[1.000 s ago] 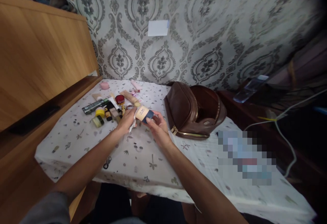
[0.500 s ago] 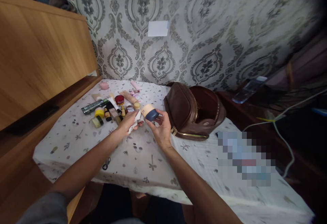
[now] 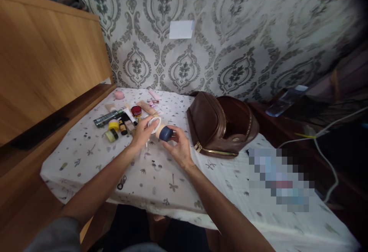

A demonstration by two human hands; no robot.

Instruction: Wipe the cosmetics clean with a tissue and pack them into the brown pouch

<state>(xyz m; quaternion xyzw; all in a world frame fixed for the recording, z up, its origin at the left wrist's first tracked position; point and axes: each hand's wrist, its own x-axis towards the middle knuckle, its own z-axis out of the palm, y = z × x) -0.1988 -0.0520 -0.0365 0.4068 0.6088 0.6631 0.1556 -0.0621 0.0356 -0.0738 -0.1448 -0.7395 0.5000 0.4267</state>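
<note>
My right hand (image 3: 181, 146) is closed round a small jar (image 3: 165, 133), dark blue at one end and cream-coloured at the other. The jar is held tilted above the table, its blue end toward my right fingers. My left hand (image 3: 143, 131) grips a crumpled white wipe (image 3: 155, 125) against the cream end. Just beyond my left hand lies a group of cosmetics: a red jar (image 3: 136, 111), a yellow-lidded jar (image 3: 114, 125), a pale green jar (image 3: 111, 135), a white tube (image 3: 130, 116) and a beige tube (image 3: 148, 108).
A brown leather bag (image 3: 205, 121) stands unzipped to the right of my hands. The table has a white printed cloth (image 3: 172, 183). A wooden cabinet (image 3: 54, 49) borders the left side, and a patterned wall rises behind. A clear bottle (image 3: 284, 100) and cables are at the far right.
The jar has turned, showing more of its blue end. My left hand has shifted the wipe up against the jar's cream end. The whole view has moved slightly.
</note>
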